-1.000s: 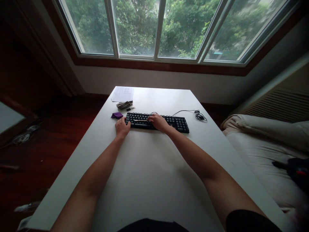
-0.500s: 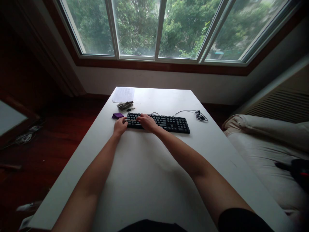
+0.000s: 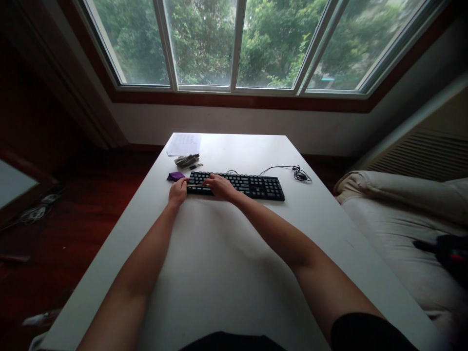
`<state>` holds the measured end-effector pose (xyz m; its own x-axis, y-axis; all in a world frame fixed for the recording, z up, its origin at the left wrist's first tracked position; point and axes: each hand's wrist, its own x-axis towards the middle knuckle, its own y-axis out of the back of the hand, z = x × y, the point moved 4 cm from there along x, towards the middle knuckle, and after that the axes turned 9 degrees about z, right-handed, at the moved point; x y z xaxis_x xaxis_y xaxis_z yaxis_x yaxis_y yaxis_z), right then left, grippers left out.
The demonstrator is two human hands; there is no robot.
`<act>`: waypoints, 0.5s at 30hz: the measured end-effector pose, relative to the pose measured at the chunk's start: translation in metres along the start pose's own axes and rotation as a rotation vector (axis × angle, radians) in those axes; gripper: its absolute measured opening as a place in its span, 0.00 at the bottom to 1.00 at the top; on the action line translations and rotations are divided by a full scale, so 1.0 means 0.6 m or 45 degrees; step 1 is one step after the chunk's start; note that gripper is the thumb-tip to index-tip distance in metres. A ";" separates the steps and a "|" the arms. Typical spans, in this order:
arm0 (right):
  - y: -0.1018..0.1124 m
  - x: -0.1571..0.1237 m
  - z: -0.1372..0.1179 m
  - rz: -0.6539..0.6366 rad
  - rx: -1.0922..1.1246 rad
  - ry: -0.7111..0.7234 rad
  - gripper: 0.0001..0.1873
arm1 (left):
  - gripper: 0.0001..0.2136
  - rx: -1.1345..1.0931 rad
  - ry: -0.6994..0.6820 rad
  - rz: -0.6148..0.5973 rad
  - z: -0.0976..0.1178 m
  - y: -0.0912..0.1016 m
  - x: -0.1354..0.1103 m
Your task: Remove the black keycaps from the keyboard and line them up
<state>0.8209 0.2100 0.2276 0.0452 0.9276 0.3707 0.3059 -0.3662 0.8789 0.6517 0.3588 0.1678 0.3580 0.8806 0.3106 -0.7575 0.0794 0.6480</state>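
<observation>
The black keyboard [image 3: 252, 185] lay crosswise on the far half of the white desk [image 3: 226, 273], its long side square to the person. The right hand [image 3: 219, 186] rested palm down on the keys of its left part, the fingers loosely spread; that grip was slack and held nothing. The left hand [image 3: 178, 192] sat at the keyboard's left end, fingertips against the near left corner. Whether its grip clasped the edge or only touched it could not be told at that distance. Both bare forearms reached forward over the desk.

Just beyond the left hand a small purple object [image 3: 176, 176] lay on the desk, near the keyboard's far left corner. Farther back was a small greyish bundle [image 3: 187, 160], too small to make out, and behind it a sheet of paper [image 3: 184, 144] at the desk's far left corner. A thin black cable [image 3: 280, 168] ran from the keyboard's back edge to the right and ended in a loose coil.

Right of the desk lay a bed [image 3: 398, 214] with pale bedding and a dark object [image 3: 448, 253] on it. A wide window [image 3: 234, 44] showed green trees.
</observation>
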 end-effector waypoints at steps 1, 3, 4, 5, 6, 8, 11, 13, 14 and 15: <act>-0.001 0.000 0.001 -0.004 0.011 0.004 0.15 | 0.19 -0.001 -0.007 0.002 0.001 0.000 0.000; -0.005 0.001 0.005 -0.017 0.028 0.005 0.15 | 0.19 -0.001 -0.016 0.004 0.001 0.000 0.001; -0.007 0.002 0.008 -0.026 0.033 -0.001 0.15 | 0.18 -0.001 -0.017 0.004 0.000 0.000 0.002; -0.009 0.003 0.011 -0.038 0.037 -0.007 0.14 | 0.18 -0.001 -0.017 0.003 -0.001 -0.001 0.003; -0.011 0.004 0.014 -0.053 0.039 -0.010 0.14 | 0.18 0.001 -0.019 0.002 -0.003 -0.002 0.003; -0.012 0.003 0.019 -0.087 0.033 -0.005 0.14 | 0.18 0.007 -0.024 0.002 -0.006 -0.004 0.005; -0.004 -0.003 0.031 -0.113 0.002 -0.009 0.15 | 0.18 -0.008 -0.053 0.008 -0.008 -0.007 0.006; 0.006 -0.009 0.041 -0.119 -0.005 -0.024 0.15 | 0.18 -0.026 -0.071 0.015 -0.008 -0.007 0.006; 0.011 -0.013 0.048 -0.129 0.001 -0.029 0.15 | 0.18 -0.029 -0.077 0.018 -0.007 -0.006 0.006; 0.016 -0.017 0.054 -0.144 0.012 -0.033 0.15 | 0.18 -0.027 -0.078 0.020 -0.006 -0.006 0.006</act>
<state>0.8543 0.1994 0.2224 0.0345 0.9646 0.2616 0.3194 -0.2586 0.9117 0.6534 0.3633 0.1640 0.3784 0.8515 0.3630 -0.7743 0.0763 0.6282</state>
